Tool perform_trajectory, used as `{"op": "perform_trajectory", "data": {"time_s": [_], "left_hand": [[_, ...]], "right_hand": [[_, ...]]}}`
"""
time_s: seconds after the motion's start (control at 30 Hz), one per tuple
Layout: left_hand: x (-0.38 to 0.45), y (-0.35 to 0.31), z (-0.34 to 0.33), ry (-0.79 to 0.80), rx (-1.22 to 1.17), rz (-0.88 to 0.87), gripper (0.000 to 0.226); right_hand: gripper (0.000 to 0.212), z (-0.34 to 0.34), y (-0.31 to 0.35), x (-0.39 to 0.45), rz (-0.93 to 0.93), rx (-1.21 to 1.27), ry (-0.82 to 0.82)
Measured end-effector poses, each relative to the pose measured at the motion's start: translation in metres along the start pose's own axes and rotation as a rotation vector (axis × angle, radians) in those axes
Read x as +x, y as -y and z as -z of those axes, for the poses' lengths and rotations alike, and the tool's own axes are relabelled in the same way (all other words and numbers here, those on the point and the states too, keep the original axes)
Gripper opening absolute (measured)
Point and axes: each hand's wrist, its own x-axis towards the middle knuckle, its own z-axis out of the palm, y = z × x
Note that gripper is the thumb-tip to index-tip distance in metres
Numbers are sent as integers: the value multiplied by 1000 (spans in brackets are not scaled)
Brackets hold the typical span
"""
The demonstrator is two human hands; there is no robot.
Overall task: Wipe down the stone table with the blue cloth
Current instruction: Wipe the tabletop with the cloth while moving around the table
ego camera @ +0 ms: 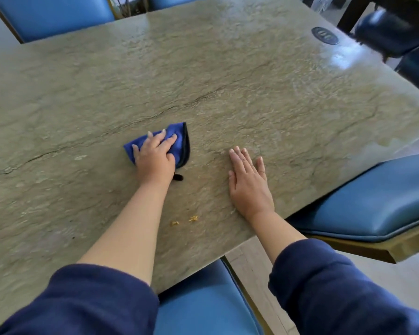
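I see my left hand (pixel 155 158) pressing the folded blue cloth (pixel 179 141) flat on the stone table (pixel 228 81) at frame centre, its long axis running lower-left to upper-right; my right hand (pixel 248 180) lies flat, fingers straight.

stone table (pixel 228 68) | on it: blue cloth (pixel 177 141), crumbs (pixel 193 218), dark round inset (pixel 325 35)

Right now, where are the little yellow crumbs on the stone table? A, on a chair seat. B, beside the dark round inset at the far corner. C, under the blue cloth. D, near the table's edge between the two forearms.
D: the yellow crumbs lie on bare stone table near its close edge, between the forearms, apart from the blue cloth under the left hand.
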Motion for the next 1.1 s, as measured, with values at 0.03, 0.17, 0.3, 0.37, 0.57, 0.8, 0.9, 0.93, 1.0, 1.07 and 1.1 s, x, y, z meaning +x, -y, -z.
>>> {"op": "perform_trajectory", "data": {"time_s": [0.03, 0.17, 0.3, 0.37, 0.57, 0.8, 0.9, 0.93, 1.0, 1.07, 1.1], "left_hand": [[-6, -11, -6, 18, -29, -59, 57], [-45, -48, -18, 195, -109, -339, 63], [-62, -60, -5, 430, -183, -384, 56], [-63, -45, 6, 372, -250, -331, 47], [-99, 17, 52, 281, 82, 265, 49], [-130, 47, 60, 565, 184, 490, 65], [-128, 50, 61, 557, 86, 514, 63], [-128, 52, 60, 552, 53, 518, 63], [-128, 55, 58, 541, -12, 525, 65], [-128, 56, 58, 514, -70, 556, 63], [-128, 54, 58, 498, -99, 571, 59]], "right_hand": [[52, 1, 0, 0, -10, 50, -20], [51, 8, -6, 1, -23, 305, -62], [44, 23, -11, -6, -105, 505, -19], [39, 27, -2, -10, -79, 399, -107], [63, 4, 64, -10, -44, 67, 200], [58, 3, 42, 46, -102, 31, 248], [57, 1, 48, 64, -67, 56, 244], [58, -2, 56, 64, -22, 69, 253], [62, -13, 75, 56, 150, 114, 296], [66, -23, 91, 36, 394, 161, 406], [67, -25, 93, 29, 491, 184, 482]]}}
